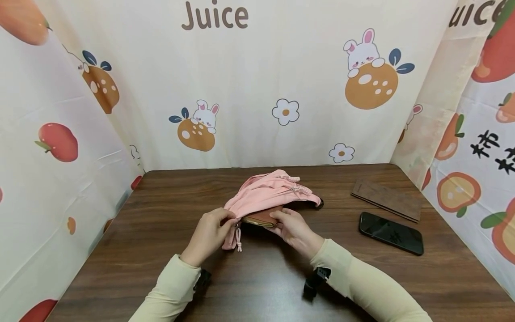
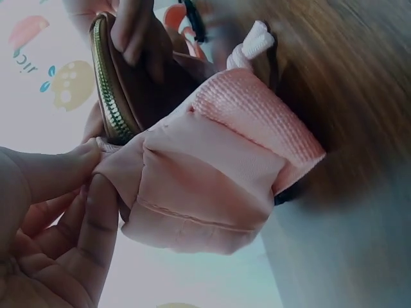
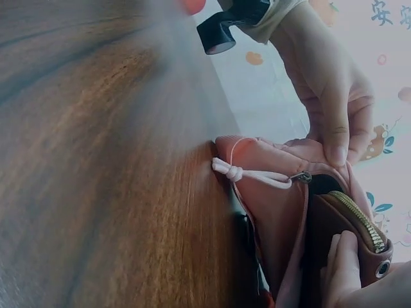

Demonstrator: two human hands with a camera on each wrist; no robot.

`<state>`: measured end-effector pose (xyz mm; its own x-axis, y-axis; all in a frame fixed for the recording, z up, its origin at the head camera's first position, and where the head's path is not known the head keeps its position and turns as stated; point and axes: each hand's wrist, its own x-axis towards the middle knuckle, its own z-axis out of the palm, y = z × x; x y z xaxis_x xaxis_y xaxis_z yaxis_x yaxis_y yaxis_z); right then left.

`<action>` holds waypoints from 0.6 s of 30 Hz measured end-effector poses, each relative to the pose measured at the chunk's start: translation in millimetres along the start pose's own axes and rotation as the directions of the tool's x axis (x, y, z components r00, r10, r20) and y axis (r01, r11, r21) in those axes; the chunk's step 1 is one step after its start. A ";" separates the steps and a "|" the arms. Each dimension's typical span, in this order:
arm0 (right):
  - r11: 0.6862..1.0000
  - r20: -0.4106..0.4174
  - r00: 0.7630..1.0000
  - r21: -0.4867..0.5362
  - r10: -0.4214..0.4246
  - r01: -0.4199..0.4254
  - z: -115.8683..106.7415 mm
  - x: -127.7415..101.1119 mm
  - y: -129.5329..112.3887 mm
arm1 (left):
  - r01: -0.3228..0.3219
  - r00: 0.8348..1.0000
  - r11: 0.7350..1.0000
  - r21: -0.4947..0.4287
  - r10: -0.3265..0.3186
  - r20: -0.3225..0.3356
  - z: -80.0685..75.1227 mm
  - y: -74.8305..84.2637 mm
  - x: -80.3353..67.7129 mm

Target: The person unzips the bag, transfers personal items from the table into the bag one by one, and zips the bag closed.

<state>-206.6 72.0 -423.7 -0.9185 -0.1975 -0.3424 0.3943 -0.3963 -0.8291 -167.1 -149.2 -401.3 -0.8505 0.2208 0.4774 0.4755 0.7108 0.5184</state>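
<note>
A pink fabric bag (image 1: 267, 192) with a zipped opening lies over the middle of the table. My left hand (image 1: 209, 232) pinches the edge of its opening between thumb and fingers. In my right hand (image 1: 297, 231) is a brown zip wallet (image 3: 335, 221), gripped at one end, with a gold zipper along its edge. The wallet sits partly within the bag's mouth, its zipped edge sticking out. A knotted pink cord (image 3: 257, 176) hangs from the bag's zip pull near my left hand. The wallet's far part is hidden by the pink fabric.
On the right of the wooden table (image 1: 169, 201), a black phone (image 1: 391, 233) lies near a flat brown folder-like item (image 1: 386, 200). Printed curtains (image 1: 249, 80) enclose the table at the back and both sides. Each wrist wears a black strap (image 1: 316, 281).
</note>
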 end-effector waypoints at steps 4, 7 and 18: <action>1.000 -0.025 1.000 -0.002 -0.012 0.012 3.2 -0.8 2.0 | -0.021 1.000 1.000 -0.004 0.021 0.014 3.1 0.8 0.5; 1.000 -0.048 0.999 0.008 -0.022 0.022 7.0 -1.5 5.6 | -0.037 0.999 0.999 -0.001 0.037 0.008 6.5 1.4 0.5; 1.000 -0.034 0.999 0.021 -0.010 0.011 13.4 -3.6 16.6 | -0.059 0.998 0.998 -0.030 0.059 0.000 10.2 2.5 0.8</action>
<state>-196.4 54.1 -430.3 -0.9230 -0.1625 -0.3489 0.3847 -0.4168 -0.8236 -168.9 -140.4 -406.8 -0.8208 0.2628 0.5071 0.5317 0.6757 0.5105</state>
